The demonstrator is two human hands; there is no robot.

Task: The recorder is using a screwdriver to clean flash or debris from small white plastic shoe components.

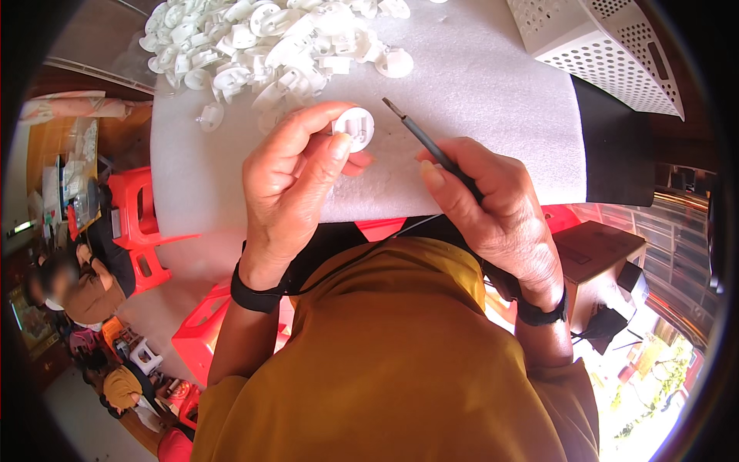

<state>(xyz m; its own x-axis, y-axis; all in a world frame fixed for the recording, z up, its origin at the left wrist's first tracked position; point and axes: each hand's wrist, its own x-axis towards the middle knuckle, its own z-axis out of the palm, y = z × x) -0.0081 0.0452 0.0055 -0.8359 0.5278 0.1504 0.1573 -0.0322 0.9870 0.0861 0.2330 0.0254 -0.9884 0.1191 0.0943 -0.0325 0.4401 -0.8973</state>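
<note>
From the head view, the left hand [289,173] holds a small round white plastic part [354,127] up over the near half of the table. The thumb presses on the part's lower left rim and the fingers curl in behind it, so the part sits pinched at the fingertips with its ribbed face turned up and toward the right. The right hand [500,208] is closed round a thin dark screwdriver [427,142] — thumb on the near side of the shaft, fingers wrapped over the far side. The shaft runs up and left out of the fist, and its pale tip ends just right of the part, near it but not touching.

Both hands hover above a white foam sheet [477,85] covering the table; its near edge runs under the wrists, with a dark strip at its right end. A heap of like white parts [269,38] lies at the far left, well apart from the tool tip. A white perforated basket [608,46] stands at the far right corner. Between heap and basket the sheet lies bare — open room ahead of both hands. Red plastic stools [138,215] stand below on the left.
</note>
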